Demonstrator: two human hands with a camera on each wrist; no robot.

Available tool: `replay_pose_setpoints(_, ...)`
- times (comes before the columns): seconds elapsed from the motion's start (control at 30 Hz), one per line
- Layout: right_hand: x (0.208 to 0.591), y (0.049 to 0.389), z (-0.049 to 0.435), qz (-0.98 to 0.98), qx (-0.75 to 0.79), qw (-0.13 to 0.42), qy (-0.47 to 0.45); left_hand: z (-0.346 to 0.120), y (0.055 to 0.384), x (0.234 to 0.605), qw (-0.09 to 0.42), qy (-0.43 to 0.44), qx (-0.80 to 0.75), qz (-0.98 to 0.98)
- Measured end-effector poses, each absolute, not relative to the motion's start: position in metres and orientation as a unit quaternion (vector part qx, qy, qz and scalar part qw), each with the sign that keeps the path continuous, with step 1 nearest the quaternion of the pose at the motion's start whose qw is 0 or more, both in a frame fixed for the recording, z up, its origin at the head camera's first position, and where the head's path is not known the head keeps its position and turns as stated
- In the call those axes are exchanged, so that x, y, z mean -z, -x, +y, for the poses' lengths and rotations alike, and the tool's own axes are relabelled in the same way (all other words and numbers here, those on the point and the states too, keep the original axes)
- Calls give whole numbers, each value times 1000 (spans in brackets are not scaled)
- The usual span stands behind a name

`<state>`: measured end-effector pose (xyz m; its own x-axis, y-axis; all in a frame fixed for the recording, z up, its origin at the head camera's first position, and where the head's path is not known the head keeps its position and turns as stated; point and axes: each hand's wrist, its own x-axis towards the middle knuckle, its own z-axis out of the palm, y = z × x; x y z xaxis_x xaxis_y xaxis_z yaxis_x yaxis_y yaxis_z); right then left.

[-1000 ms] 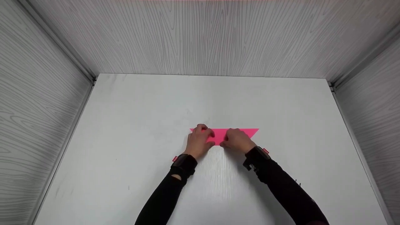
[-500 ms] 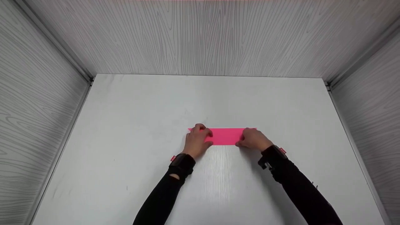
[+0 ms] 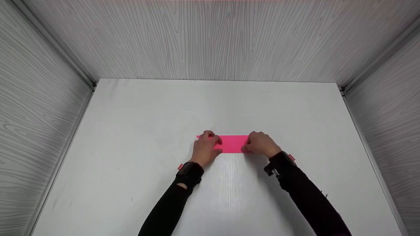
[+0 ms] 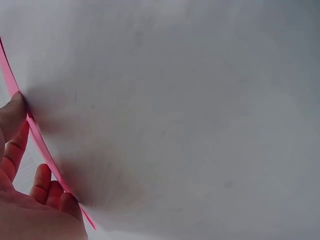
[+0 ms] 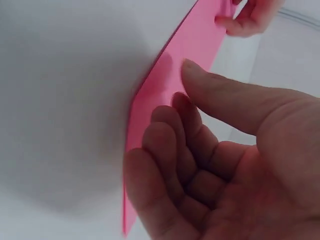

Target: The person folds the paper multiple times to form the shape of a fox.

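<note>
A strip of folded pink paper [image 3: 232, 144] lies on the white tabletop, its long edges running left to right in the head view. My left hand [image 3: 205, 149] rests on its left part, with fingertips at the far edge and thumb near the close edge. The left wrist view shows the paper [image 4: 42, 147] edge-on beneath those fingertips. Over the right part is my right hand [image 3: 261, 143], touching the paper with loosely bent fingers [image 5: 157, 135]. Its thumb stands apart from the fingers in the right wrist view. The paper's right end is hidden behind this hand in the head view.
The white tabletop [image 3: 147, 114] spreads around both hands. Grey wood-grain panels stand at the back [image 3: 210, 39], left and right. Each wrist wears a black band over a dark sleeve.
My right hand slid right along the paper, then came back slightly left. My left hand has stayed on the paper's left part. The head view has shifted a little.
</note>
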<state>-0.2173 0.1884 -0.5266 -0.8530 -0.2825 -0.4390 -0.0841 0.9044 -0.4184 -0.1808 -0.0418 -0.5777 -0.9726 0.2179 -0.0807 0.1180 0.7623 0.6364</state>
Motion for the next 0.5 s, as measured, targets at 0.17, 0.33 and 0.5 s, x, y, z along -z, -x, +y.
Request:
replay_pose_setpoints(0.17, 540, 217, 172, 938, 222, 243, 103, -41, 181, 577, 74, -94, -331, 936)
replay_pose_setpoints(0.33, 545, 216, 167, 939, 226, 244, 88, -38, 180, 575, 72, -87, -323, 940)
replay_pose_setpoints(0.5, 543, 217, 163, 937, 228, 253, 82, -32, 179, 579, 54, -71, -313, 946)
